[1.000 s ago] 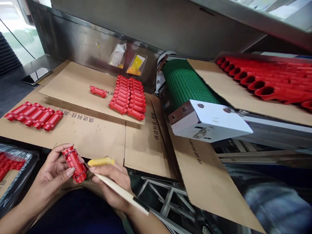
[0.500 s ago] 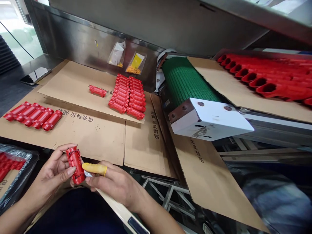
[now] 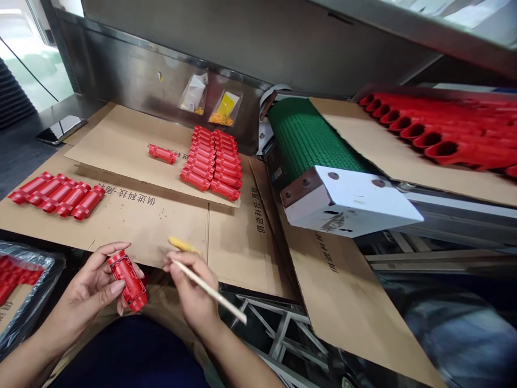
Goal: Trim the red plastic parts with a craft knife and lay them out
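My left hand (image 3: 91, 288) is closed around a red tubular plastic part (image 3: 128, 283), held tilted with its cut-out side and dark edge lines facing up. Between the fingers of my right hand (image 3: 196, 291) is a slim cream-handled tool (image 3: 214, 292), its handle pointing down to the right. Motion blurs the tool's tip, so its kind does not show. A yellow finger cot (image 3: 183, 245) covers one right finger. The right hand is apart from the red part, over the front edge of the cardboard.
Red parts lie in a row (image 3: 56, 195) at left and in stacked columns (image 3: 212, 161) on a cardboard sheet (image 3: 117, 134). A green conveyor belt (image 3: 315, 134) with a white end bracket (image 3: 351, 199) stands at right. A bin (image 3: 38, 299) is at lower left, a phone (image 3: 61, 129) at back left.
My right hand has drawn the tool away from the red part, up and to the right. In my left hand the red part has tilted further over.
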